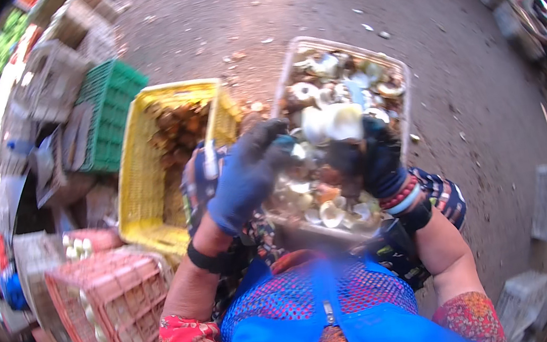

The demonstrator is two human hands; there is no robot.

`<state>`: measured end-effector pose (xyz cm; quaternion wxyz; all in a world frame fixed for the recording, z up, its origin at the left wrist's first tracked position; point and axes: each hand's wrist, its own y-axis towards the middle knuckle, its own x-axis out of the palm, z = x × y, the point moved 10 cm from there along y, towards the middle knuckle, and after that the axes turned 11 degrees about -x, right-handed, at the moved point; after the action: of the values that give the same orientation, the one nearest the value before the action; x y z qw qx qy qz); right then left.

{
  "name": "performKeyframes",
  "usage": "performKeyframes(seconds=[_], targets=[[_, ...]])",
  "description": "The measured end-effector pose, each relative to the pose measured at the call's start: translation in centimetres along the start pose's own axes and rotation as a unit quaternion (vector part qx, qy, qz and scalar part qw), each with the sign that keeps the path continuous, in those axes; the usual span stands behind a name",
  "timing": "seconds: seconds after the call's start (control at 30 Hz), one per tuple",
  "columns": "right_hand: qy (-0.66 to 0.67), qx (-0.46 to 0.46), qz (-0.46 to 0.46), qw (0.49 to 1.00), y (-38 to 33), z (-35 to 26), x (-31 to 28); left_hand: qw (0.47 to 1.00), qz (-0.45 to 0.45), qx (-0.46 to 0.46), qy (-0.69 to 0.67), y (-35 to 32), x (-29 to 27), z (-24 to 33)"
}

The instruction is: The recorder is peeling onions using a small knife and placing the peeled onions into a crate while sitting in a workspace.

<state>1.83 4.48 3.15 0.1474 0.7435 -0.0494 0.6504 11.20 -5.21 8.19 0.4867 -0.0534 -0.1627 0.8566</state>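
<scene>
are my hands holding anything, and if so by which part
The right hand seems to have a pale, rounded piece by its right edge, but blur hides the exact grip. Whether the left hand holds anything cannot be told.

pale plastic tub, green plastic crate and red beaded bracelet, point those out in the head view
Pale plastic tub (407, 92): head view, on its right rim.
Green plastic crate (102, 114): head view, on its slatted side.
Red beaded bracelet (400, 194): head view, on its beads.

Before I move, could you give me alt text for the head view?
A gloved left hand and right hand work above a pale bin of mostly whitish, curved scraps; blurred pale pieces show between them, grip unclear. Left of the bin stands a yellow crate of brown pieces.
</scene>
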Motion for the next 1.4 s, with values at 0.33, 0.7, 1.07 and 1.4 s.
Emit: performKeyframes(seconds=[0.33,0.7,1.07,1.4], targets=[[-0.091,-0.075,0.163,0.980,-1.9,-3.5,-0.1,0.970,-0.140,-0.104,-0.171,5.6,6.7,-6.0],[-0.389,-0.144,0.212,0.885,-4.0,-7.5,-3.4,0.970,-0.045,-0.104,-0.215,6.5,2.7,-8.2],[-0.334,-0.072,0.434,0.834,-7.0,-7.9,-15.0,0.956,0.018,-0.108,-0.272,7.7,1.7,-8.2],[-0.780,-0.118,0.129,0.600,-1.8,-6.4,-1.2,0.952,-0.118,-0.174,-0.223,5.9,4.5,-7.6]])
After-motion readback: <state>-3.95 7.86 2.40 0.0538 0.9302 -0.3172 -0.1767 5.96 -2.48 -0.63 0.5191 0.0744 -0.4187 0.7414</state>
